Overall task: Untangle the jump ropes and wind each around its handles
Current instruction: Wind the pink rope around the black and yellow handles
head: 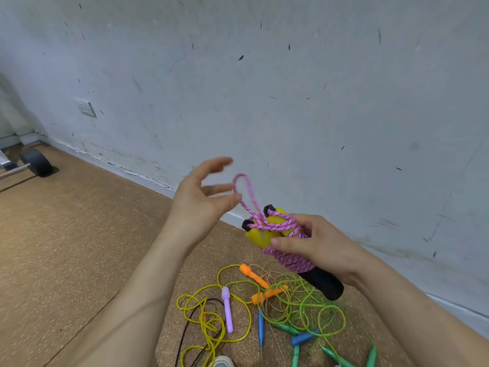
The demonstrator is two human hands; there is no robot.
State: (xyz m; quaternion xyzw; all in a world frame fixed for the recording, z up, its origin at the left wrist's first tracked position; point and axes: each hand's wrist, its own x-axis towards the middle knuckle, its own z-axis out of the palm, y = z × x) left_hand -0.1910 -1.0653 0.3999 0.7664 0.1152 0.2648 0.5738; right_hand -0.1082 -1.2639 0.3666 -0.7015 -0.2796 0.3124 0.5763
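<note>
Hands are raised above a cork floor (79, 234), in front of a scuffed white wall (317, 102). The right hand (322, 247) grips the pink jump rope (288, 258), thumb laid across the front and fingers curled round the back. The cord is wound in tight turns around its two yellow handles (260, 238), which are held side by side, their black grips (325, 284) sticking out below the palm. One free loop (242, 178) of the pink cord stands up from the bundle toward the left hand (201, 205), whose fingers are spread and blurred. The loop passes just beside the thumb tip; whether they touch, I cannot tell. On the floor below lies a tangle of other ropes: yellow cord (203, 313), green cord (317, 300), two orange handles (254, 276), a lilac handle (227, 308), blue handles (304, 337) and green handles (371, 356). A black wheel (37, 161) rests far left by the wall.
</note>
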